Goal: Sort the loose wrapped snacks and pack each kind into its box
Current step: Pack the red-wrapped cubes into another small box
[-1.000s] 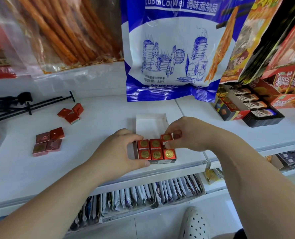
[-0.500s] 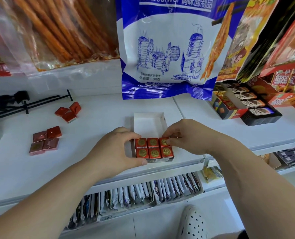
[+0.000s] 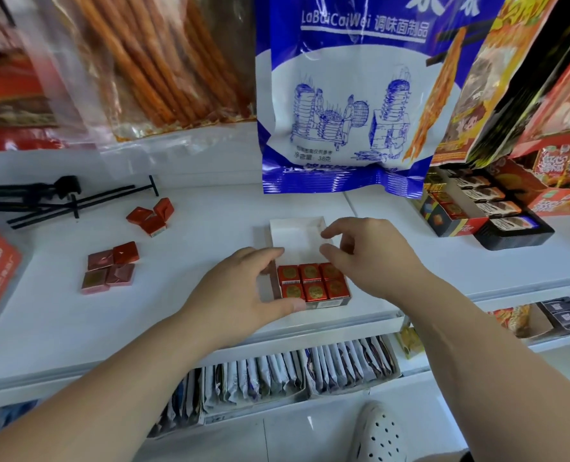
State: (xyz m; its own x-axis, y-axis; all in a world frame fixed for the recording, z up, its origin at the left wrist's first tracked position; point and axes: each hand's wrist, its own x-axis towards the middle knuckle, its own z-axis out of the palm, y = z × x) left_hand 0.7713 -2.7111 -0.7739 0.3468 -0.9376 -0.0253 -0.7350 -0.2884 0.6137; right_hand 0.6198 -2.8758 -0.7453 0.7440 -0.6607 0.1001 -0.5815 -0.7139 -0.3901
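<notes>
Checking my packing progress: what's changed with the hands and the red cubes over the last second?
The right hand let go of the top-right red cube and lifted away, open, over the white box. The left hand still grips the box's left side; the loose cubes stayed put.

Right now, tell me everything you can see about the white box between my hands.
The white box is a shallow, open-topped tray, cardboard by the look, lying flat on the white shelf near its front edge. Its near end holds six red foil cubes with gold round marks, two rows of three; the far part is bare. The left hand grips its near left corner, thumb on the front wall. The right hand hovers over its right side, holding nothing.
</notes>
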